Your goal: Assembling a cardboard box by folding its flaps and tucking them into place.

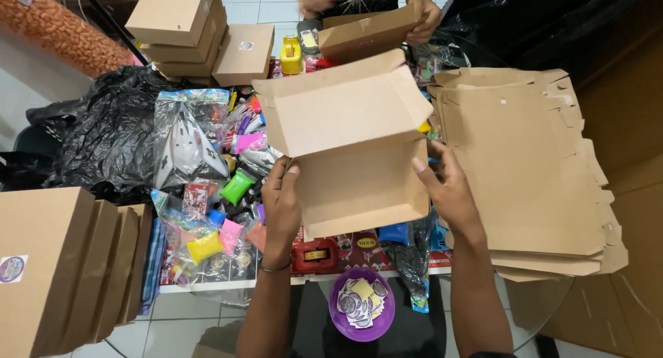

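Where it sits: while both hands hold it, the brown cardboard box [352, 158] hangs at the centre of the frame, lid flap tipped up and away, above a litter of toys.
Left hand [282, 202]: fingers closed on the box's left wall, thumb on the outside.
Right hand [447, 189]: closed on the right wall, thumb on the front face.
Handling: it looks light and thin, stiff along its creases but easy to crush; the side walls by the folds seem the best hold.
Box contents: inside hidden from this angle.
Purple bowl [362, 304]: lower centre, holding round stickers.
Flat box blanks [532, 178]: stacked at the right.
Closed boxes [62, 268]: lower left, more at the upper left.
Another person's hands [425, 16]: top centre, holding a similar box.
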